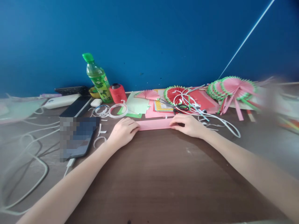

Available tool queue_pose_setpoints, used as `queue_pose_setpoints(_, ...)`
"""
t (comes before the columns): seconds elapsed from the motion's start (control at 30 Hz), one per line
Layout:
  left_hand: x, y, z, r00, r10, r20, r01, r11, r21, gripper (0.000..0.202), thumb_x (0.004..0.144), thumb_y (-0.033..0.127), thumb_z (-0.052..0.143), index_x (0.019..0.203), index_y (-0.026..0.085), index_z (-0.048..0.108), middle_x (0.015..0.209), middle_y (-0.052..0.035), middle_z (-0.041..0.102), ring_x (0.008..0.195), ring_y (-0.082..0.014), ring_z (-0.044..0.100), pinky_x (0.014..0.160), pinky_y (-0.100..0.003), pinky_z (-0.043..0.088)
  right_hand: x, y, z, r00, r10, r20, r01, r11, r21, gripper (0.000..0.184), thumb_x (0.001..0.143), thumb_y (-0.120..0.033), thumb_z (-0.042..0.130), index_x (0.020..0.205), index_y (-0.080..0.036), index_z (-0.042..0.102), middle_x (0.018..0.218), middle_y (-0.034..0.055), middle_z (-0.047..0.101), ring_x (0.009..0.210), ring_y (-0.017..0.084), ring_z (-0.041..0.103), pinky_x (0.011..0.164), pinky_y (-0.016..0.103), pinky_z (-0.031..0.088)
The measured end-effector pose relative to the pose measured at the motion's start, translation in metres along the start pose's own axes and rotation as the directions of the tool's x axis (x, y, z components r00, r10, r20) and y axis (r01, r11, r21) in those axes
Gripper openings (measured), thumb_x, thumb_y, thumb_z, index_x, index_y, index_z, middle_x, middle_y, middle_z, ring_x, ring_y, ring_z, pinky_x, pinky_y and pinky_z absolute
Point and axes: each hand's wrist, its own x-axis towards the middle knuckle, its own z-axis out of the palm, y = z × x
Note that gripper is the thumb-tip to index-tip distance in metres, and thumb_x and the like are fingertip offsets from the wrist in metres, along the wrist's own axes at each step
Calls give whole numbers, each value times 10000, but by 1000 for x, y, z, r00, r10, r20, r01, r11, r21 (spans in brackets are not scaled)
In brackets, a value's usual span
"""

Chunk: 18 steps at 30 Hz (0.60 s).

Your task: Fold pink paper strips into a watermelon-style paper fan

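A strip of pink paper (154, 124) lies crosswise on the brown table, stretched between my two hands. My left hand (123, 131) grips its left end, fingers closed together at the edge. At the opposite end, my right hand (187, 125) pinches the paper between thumb and fingers. Just behind the strip are sheets of green paper (139, 105) and pink paper (151, 114). A pair of black-handled scissors (181, 108) rests behind my right hand, partly covered by a white cable. A roll of tape (118, 111) lies beyond my left hand.
A green bottle (99, 81) and a red spool (118, 93) stand by the blue wall. Pleated paper fans (237, 87) are piled at the back right. A phone (81, 140) with a plugged-in cable lies left, near loops of white cable (44, 171).
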Motion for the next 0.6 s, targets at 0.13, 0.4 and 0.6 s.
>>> queue_pose_setpoints(0.13,0,0,0,1000,-8,2,8,1000,5,171,830,275,528,749,162,628,768,-46,664,747,-178,576,705,-300,452,1,3,2,1000,6,-19,-7,999,-34,129,846,-207,522,815,-178,644,852,62,660,801,175,599,751,308,460)
queue_pose_setpoints(0.4,1,3,-1,992,-119,41,120,992,-31,199,866,228,431,805,187,615,832,-35,669,793,-167,592,688,-272,451,5,2,5,979,202,-39,-202,979,2,96,801,-183,535,743,-162,608,716,37,612,630,140,552,606,267,426)
queue_pose_setpoints(0.6,3,4,-1,981,-172,94,181,978,-102,174,852,190,410,808,187,578,848,-39,640,834,-178,562,732,-295,454,7,-3,3,966,259,15,-259,963,76,82,785,-194,527,729,-170,582,686,24,612,609,135,540,599,265,407)
